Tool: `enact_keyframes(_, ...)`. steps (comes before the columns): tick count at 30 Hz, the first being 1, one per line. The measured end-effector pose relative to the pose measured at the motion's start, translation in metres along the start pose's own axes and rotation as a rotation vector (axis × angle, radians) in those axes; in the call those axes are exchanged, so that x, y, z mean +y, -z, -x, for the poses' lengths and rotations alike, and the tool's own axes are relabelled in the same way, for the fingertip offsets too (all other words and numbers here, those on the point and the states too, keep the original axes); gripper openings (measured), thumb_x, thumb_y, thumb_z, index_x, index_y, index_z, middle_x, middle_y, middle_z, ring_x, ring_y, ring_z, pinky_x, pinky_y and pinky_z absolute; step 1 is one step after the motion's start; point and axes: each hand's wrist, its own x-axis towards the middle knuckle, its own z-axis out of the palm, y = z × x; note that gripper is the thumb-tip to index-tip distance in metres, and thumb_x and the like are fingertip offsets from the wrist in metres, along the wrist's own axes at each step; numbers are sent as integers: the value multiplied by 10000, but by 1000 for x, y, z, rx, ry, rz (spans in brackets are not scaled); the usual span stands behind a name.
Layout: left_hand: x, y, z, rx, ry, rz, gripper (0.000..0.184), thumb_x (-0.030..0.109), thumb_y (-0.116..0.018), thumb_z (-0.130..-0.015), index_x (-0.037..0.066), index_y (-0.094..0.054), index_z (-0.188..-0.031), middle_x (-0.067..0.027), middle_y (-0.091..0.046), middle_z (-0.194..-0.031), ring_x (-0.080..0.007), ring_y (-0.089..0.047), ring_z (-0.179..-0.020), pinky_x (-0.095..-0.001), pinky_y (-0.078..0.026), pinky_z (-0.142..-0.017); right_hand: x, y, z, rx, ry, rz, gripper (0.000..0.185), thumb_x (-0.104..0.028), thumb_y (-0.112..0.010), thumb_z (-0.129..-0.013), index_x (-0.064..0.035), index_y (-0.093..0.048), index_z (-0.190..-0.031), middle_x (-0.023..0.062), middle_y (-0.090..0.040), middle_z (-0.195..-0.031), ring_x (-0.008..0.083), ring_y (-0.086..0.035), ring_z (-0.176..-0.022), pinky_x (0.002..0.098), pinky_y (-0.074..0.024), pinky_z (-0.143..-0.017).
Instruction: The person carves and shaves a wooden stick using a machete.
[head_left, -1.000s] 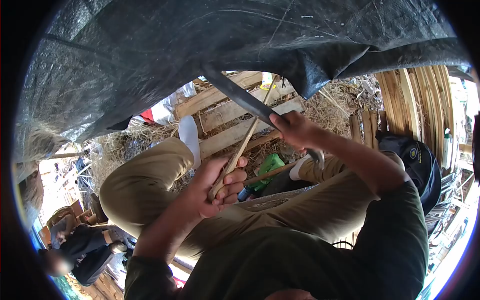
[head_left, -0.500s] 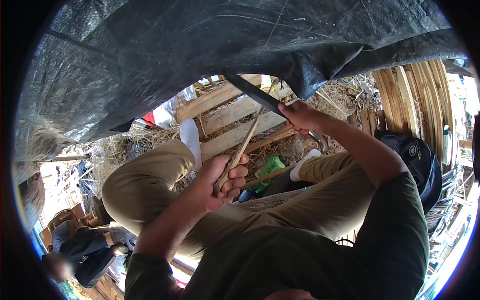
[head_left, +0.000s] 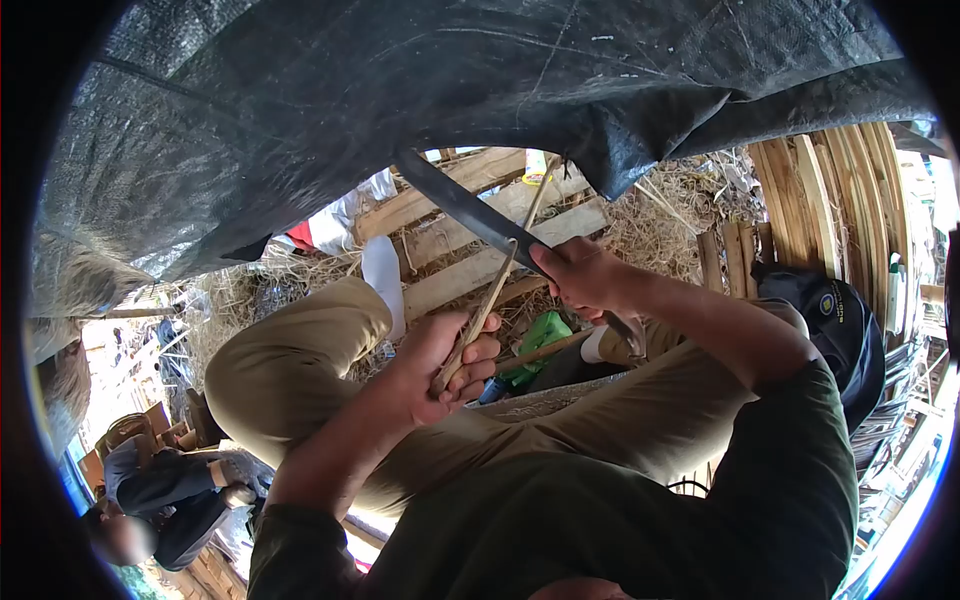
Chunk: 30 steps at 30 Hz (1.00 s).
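Observation:
My left hand [head_left: 450,362] is wrapped round the lower end of a thin wooden stick [head_left: 488,298], which slants up and to the right. My right hand [head_left: 590,277] grips a long dark blade [head_left: 470,212] by its near end, with a curved metal handle end showing below the fist. The blade crosses the stick just left of my right hand, and its far tip reaches the edge of the black tarp [head_left: 400,70]. A thin curl of wood stands out from the stick beside the blade.
Beyond my knees lies a wooden pallet [head_left: 450,235] on straw. A green bag [head_left: 545,335] is between my legs. At the right are stacked boards [head_left: 850,210] and a dark backpack [head_left: 825,315]. Another person [head_left: 170,500] sits at the lower left.
The blade has swung back left after moving right, and my right hand has shifted slightly down and left. My left hand has barely moved with the stick.

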Motion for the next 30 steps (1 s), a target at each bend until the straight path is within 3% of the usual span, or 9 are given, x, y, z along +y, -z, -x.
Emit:
enact_keyframes(2,0,-4,3,7,4,6,139,187,-381,-1009,105,-491,-983,47,-411,-554,-69,-338,-334,-213,-253,-270,9,8,-9,-127,34,-13,603,-556,-359,-1014,-19,-527,-797,15,-461,-556,124,-474,-440,318,-439,-426)
enact_keyframes(5,1,4,-2,-20,-5,33,145,198,-381,-1011,106,-490,-985,47,-414,-554,-70,-338,-333,-216,-255,-271,28,36,-33,-6,125,34,602,-549,-361,-1016,-11,-518,-794,6,-450,-550,121,-463,-439,328,-422,-401)
enact_keyframes(8,4,1,0,-2,2,38,141,198,-387,-1009,110,-492,-975,48,-417,-553,-71,-340,-332,-215,-258,-271,18,25,-18,94,8,-56,619,-545,-361,-1018,12,-524,-803,6,-462,-560,131,-465,-430,329,-417,-389)
enact_keyframes(14,2,-5,-1,22,-19,-18,118,184,-411,-1000,122,-502,-958,49,-419,-551,-70,-342,-330,-222,-254,-269,5,9,4,-67,60,11,602,-525,-346,-1026,9,-555,-841,42,-483,-577,141,-495,-462,331,-445,-425)
enact_keyframes(18,5,-2,-3,19,-16,-19,115,188,-419,-999,122,-507,-966,52,-419,-553,-62,-342,-337,-223,-253,-270,20,32,-21,59,-21,28,594,-516,-358,-1025,23,-562,-881,61,-508,-625,140,-522,-484,352,-472,-451)
enact_keyframes(21,-1,-8,-2,62,-17,-33,116,184,-414,-998,120,-506,-969,52,-420,-557,-61,-343,-341,-223,-253,-269,-7,-6,20,-27,13,41,610,-532,-342,-1022,18,-567,-888,68,-528,-637,146,-536,-492,355,-492,-462)
enact_keyframes(25,2,-2,-4,21,-13,-2,116,174,-407,-996,119,-506,-970,50,-419,-561,-63,-342,-343,-220,-260,-265,3,16,7,-25,40,86,613,-539,-339,-1018,14,-561,-874,62,-551,-649,146,-524,-453,330,-491,-430)
enact_keyframes(26,4,0,-4,3,-21,13,115,171,-407,-996,118,-506,-972,49,-419,-561,-63,-342,-343,-219,-262,-264,19,25,-13,1,104,80,615,-551,-337,-1015,-1,-540,-832,52,-532,-628,132,-506,-435,321,-482,-412)
enact_keyframes(30,6,-2,-3,21,-26,-39,115,165,-403,-992,106,-501,-982,48,-422,-561,-64,-345,-343,-213,-264,-263,24,5,-14,20,-39,-150,605,-544,-342,-1018,-7,-531,-813,38,-501,-593,133,-497,-437,322,-481,-414)
